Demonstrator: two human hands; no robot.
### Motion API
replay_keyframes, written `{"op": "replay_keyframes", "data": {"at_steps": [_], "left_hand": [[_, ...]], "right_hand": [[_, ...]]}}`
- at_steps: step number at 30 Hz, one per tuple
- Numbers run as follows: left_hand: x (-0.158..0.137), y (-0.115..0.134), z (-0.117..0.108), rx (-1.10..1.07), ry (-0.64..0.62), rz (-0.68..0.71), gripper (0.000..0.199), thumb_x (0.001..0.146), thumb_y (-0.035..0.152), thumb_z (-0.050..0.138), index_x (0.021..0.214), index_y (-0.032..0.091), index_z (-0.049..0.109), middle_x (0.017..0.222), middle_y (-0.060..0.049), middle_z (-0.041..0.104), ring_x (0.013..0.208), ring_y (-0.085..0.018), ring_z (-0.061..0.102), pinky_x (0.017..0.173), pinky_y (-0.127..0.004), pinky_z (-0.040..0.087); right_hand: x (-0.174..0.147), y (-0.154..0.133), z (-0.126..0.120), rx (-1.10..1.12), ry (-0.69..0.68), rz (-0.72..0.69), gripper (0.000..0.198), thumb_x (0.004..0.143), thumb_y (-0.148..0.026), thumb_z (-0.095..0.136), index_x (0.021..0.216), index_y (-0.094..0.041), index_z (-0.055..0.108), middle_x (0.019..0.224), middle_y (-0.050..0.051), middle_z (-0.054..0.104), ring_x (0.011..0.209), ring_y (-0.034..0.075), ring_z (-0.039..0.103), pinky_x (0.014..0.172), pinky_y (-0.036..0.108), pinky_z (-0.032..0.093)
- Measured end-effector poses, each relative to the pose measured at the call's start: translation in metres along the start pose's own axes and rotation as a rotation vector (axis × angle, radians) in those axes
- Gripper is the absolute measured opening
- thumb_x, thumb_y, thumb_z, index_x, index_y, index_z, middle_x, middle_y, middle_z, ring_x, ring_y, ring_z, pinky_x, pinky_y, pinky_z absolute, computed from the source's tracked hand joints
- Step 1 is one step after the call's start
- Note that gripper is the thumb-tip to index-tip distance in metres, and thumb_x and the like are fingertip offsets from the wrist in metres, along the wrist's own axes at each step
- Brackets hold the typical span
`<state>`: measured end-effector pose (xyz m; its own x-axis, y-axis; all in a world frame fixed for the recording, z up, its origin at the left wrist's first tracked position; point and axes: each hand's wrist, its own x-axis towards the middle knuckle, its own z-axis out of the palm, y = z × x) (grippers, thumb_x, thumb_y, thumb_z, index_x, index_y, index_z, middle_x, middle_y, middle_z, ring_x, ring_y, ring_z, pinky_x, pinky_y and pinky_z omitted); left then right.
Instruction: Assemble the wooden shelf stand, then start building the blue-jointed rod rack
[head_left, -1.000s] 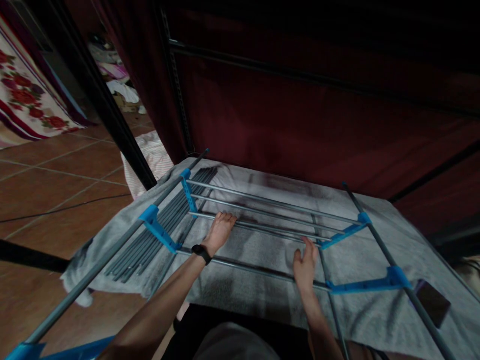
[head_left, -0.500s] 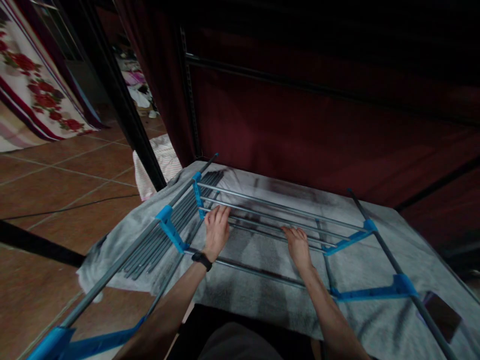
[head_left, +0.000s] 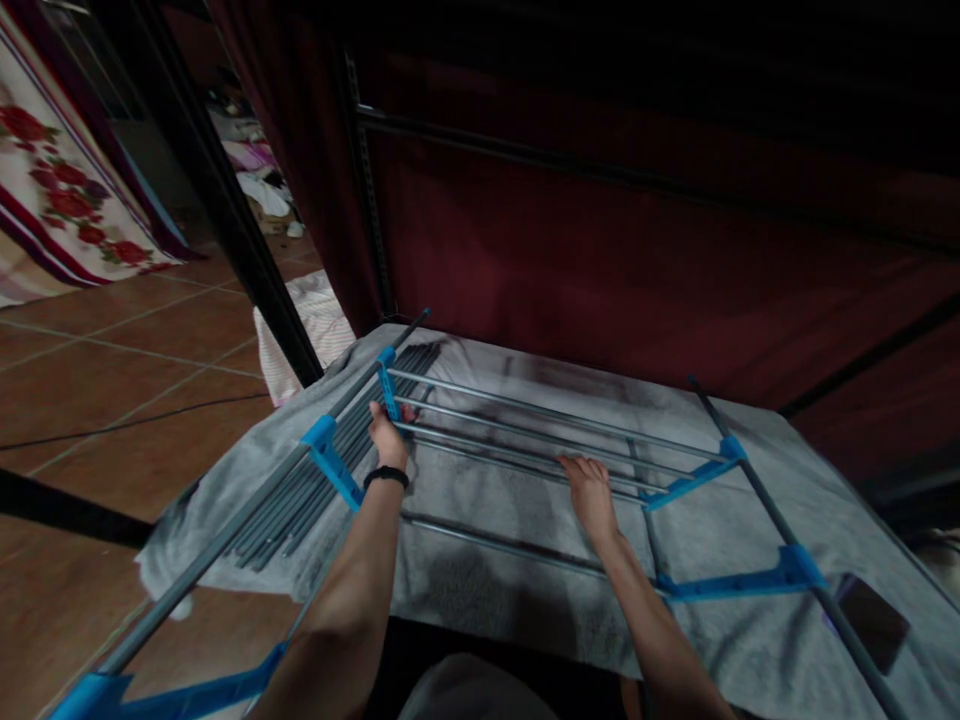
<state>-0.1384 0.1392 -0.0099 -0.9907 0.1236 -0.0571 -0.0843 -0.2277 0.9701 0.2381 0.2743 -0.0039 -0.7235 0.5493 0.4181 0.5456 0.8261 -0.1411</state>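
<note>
A rack frame of grey metal tubes with blue plastic brackets lies across a grey blanket. My left hand, with a dark band on its wrist, wraps around the far left blue bracket, its thumb on the outer side and fingertips showing on the inner. Several thin crossbars run from that bracket to the right blue bracket. My right hand curls over the nearer crossbars, close to their right end. In front of both hands runs a lone crossbar between the nearer brackets.
Several loose grey tubes lie bundled under the left side of the frame. A phone rests on the blanket at the right. Black metal posts and a dark red curtain stand around the bed.
My left hand has slid left from the crossbars to the far left blue bracket and taken hold of it. My right hand stays on the crossbars. The view has shifted slightly.
</note>
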Motion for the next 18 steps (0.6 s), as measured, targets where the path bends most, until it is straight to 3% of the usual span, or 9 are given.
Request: {"op": "replay_keyframes", "data": {"at_steps": [5, 9, 14, 18], "left_hand": [[0.011, -0.008, -0.003, -0.008, 0.015, -0.085, 0.063, 0.081, 0.081, 0.034, 0.066, 0.022, 0.052, 0.056, 0.000, 0.055, 0.051, -0.014, 0.052, 0.054, -0.028, 0.046], [0.015, -0.011, -0.004, 0.073, 0.003, -0.086, 0.068, 0.081, 0.084, 0.029, 0.061, 0.024, 0.052, 0.055, 0.000, 0.053, 0.050, -0.014, 0.051, 0.052, -0.028, 0.044], [0.013, -0.011, -0.007, 0.096, -0.005, -0.035, 0.069, 0.084, 0.083, 0.025, 0.059, 0.024, 0.052, 0.055, -0.001, 0.052, 0.052, -0.015, 0.050, 0.055, -0.030, 0.043], [0.011, -0.007, -0.009, 0.119, -0.051, -0.016, 0.070, 0.084, 0.083, 0.025, 0.058, 0.024, 0.052, 0.054, -0.002, 0.052, 0.050, -0.016, 0.049, 0.053, -0.030, 0.042]], "right_hand": [[0.000, 0.002, 0.003, -0.012, 0.009, 0.001, 0.049, 0.088, -0.003, 0.041, 0.126, -0.024, 0.064, 0.104, 0.008, 0.070, 0.100, 0.024, 0.059, 0.098, 0.042, 0.039], [0.013, -0.022, 0.007, 0.016, 0.005, -0.019, 0.046, 0.091, -0.007, 0.041, 0.130, -0.022, 0.060, 0.114, 0.009, 0.068, 0.108, 0.025, 0.057, 0.103, 0.044, 0.039], [0.056, -0.104, 0.017, 0.155, -0.053, -0.109, 0.047, 0.093, -0.008, 0.040, 0.137, -0.020, 0.054, 0.134, 0.010, 0.059, 0.121, 0.025, 0.052, 0.106, 0.043, 0.041], [0.101, -0.176, 0.030, 0.225, -0.152, -0.216, 0.045, 0.094, -0.010, 0.041, 0.136, -0.019, 0.055, 0.134, 0.010, 0.059, 0.121, 0.024, 0.054, 0.108, 0.040, 0.041]]}}
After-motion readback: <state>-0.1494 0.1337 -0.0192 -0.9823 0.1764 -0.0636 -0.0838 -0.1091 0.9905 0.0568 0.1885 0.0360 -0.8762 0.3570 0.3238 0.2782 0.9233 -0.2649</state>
